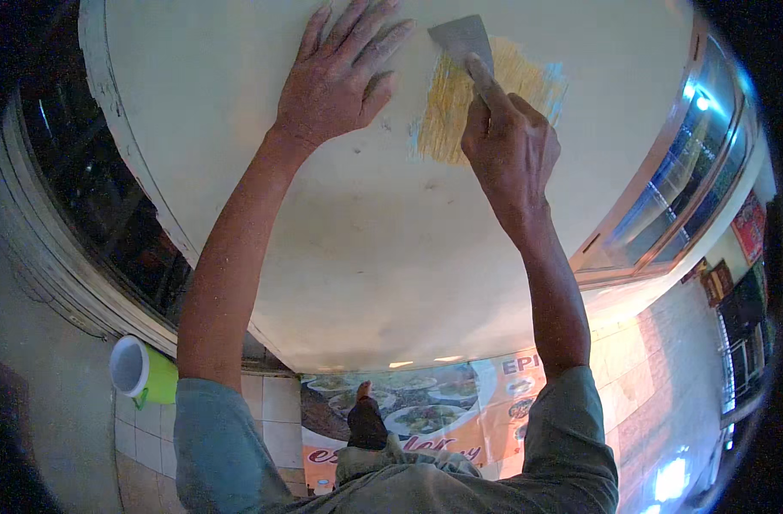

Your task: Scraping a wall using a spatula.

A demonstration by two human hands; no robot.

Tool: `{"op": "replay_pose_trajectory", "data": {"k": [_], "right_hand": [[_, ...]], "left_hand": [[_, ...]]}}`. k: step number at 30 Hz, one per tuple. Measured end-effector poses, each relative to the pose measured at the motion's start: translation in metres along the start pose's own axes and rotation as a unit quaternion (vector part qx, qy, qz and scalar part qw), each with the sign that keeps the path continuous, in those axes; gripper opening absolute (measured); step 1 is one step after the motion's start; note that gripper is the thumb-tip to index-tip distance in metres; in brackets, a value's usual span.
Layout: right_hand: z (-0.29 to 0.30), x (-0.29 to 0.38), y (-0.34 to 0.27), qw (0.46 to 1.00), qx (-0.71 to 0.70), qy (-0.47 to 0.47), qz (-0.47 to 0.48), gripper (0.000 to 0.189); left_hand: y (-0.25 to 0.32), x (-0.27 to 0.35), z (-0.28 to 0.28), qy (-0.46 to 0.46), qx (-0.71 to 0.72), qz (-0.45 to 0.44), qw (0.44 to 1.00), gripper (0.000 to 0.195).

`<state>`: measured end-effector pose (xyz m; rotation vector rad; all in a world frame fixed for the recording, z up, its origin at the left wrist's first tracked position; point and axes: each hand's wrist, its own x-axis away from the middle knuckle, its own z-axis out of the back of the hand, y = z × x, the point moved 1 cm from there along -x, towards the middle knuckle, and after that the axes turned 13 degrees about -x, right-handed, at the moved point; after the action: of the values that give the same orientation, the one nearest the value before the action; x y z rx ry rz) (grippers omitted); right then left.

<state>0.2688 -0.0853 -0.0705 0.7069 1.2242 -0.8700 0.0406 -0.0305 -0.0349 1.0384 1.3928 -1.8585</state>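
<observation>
A scraper with a broad flat blade [465, 40] is held in my right hand [513, 138], the index finger stretched along it. The blade lies over the upper left part of a rough yellow-brown patch [446, 122] with light blue edges. Around that patch the pale painted wall [378, 212] is mostly smooth, with a few small dark marks. My left hand [337, 77] rests flat against the wall to the left of the patch, fingers apart and holding nothing. The scraper's handle is hidden in my right hand.
A wood-framed window [661, 186] is at the right and a dark opening [102, 173] at the left. Below left is a lime-green bucket [160, 376]. A printed banner [494, 411] with food pictures covers part of the tiled floor [282, 411] near my foot [364, 389].
</observation>
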Motion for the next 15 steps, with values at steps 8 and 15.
{"op": "replay_pose_trajectory", "data": {"k": [8, 15], "right_hand": [[0.013, 0.033, 0.001, 0.999, 0.005, -0.028, -0.046, 0.041], [0.000, -0.005, -0.018, 1.000, 0.021, -0.002, -0.006, 0.040]], "left_hand": [[-0.020, -0.008, -0.058, 0.314, 0.097, -0.090, 0.940, 0.053], [-0.021, -0.007, -0.061, 0.328, 0.127, -0.103, 0.930, 0.055]]}}
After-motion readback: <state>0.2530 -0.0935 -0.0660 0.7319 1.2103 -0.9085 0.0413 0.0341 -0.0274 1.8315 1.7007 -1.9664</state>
